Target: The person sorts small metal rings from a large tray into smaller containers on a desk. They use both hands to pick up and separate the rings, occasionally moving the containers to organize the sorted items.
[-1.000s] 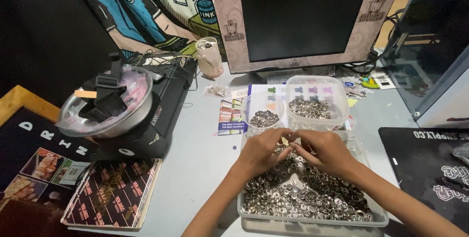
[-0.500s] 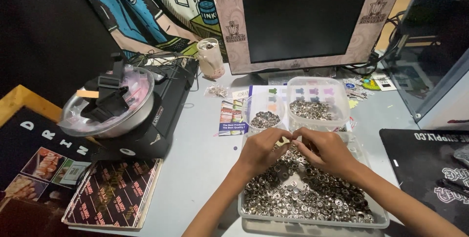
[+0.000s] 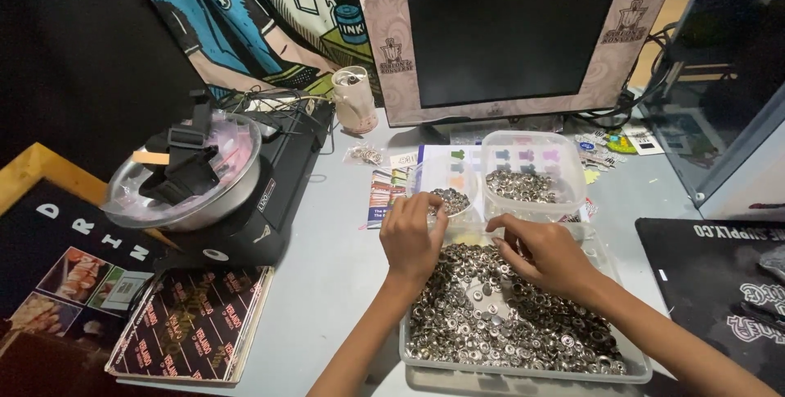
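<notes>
Change: both hands have parted since the earlier frames; the left hand (image 3: 413, 233) has gone up toward the small cup (image 3: 448, 192), and the right hand (image 3: 544, 251) stays over the tray (image 3: 523, 368).
Left hand: fingers curled narrow, tips at the near rim of the small cup; whether they pinch a ring cannot be told.
Right hand: fingers bent narrow, tips touching the rings (image 3: 507, 319) at the far end of the tray; a held ring cannot be confirmed.
Rings: small silver metal rings, heaped in the clear tray on the desk (image 3: 327, 274), directly below both hands.
Small cup: clear, part filled with the same rings, just beyond the tray.
Tub (image 3: 531, 172): clear, square, holding more rings, right of the small cup.
Monitor (image 3: 511, 33): dark screen, behind the tub.
Bowl (image 3: 188, 176): clear, on a black machine, left of the hands, well apart.
Booklets (image 3: 192, 323): dark stack at the desk's near left edge.
</notes>
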